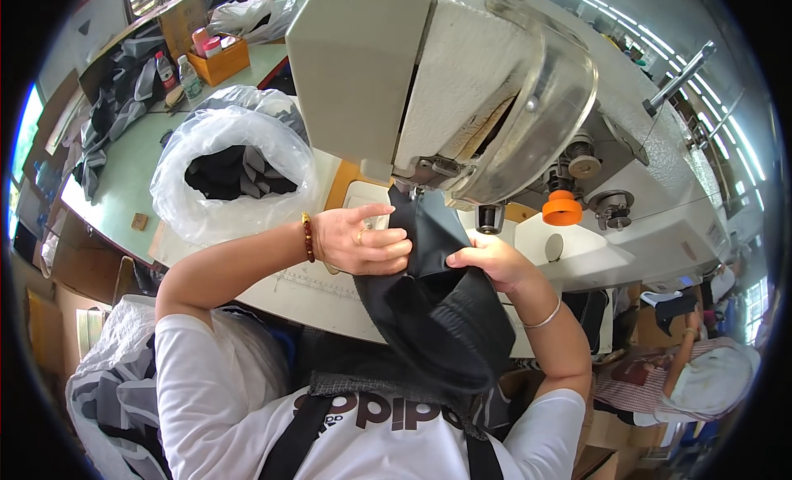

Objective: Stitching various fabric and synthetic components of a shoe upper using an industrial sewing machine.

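Note:
A shiny black leather-like piece (425, 236), folded and tube-like lower down, hangs from beneath the needle area of a white sewing machine (351, 67). Its upper end lies at the presser foot (417, 189). My left hand (360, 239) holds the left edge, index finger stretched toward the foot and the other fingers bent over the material; its thumb is hidden. On the other side my right hand (492, 260) pinches the piece, thumb on top and fingers underneath. The lower part of the piece droops over the bed's front edge toward my lap.
A clear plastic bag (173, 195) of black and grey pieces stands left of the machine on a green table (124, 179). Behind it are bottles (189, 77) and an orange box (221, 63). An orange knob (562, 208) juts out at right. Another person (660, 381) works far right.

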`<state>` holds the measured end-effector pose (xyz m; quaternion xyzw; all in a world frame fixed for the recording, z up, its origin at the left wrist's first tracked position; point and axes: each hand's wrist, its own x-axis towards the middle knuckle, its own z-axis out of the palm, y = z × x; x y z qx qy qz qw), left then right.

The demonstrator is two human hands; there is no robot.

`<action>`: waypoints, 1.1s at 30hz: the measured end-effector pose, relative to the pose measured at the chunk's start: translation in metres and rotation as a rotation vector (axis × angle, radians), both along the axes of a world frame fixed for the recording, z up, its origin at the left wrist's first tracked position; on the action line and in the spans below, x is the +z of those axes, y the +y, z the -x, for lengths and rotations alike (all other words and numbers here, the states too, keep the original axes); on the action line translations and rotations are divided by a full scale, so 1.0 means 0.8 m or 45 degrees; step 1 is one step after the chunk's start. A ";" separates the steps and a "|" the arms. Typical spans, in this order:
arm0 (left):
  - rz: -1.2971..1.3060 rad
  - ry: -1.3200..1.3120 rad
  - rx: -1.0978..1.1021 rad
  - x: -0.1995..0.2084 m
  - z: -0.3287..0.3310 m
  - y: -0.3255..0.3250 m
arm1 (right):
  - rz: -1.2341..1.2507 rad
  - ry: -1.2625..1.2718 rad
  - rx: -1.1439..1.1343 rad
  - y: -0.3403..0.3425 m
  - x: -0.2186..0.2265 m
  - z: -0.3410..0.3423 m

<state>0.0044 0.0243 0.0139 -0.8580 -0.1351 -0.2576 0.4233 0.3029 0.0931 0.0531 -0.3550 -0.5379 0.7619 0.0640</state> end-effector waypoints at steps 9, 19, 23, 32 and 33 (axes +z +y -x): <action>0.796 -0.171 0.019 0.039 -0.003 -0.057 | -0.014 -0.012 -0.180 -0.009 0.007 0.003; 1.253 -1.021 -0.199 0.076 0.002 -0.110 | 0.307 0.316 -0.090 -0.014 -0.015 0.004; 1.073 -0.691 -0.037 0.072 -0.017 -0.122 | 0.334 0.371 -0.104 -0.016 -0.020 0.006; 0.832 -0.439 0.138 0.048 -0.032 -0.131 | 0.439 0.467 -0.136 -0.028 -0.028 0.004; 0.847 -0.445 0.138 0.047 -0.031 -0.131 | 0.394 0.358 -0.166 -0.027 -0.027 0.003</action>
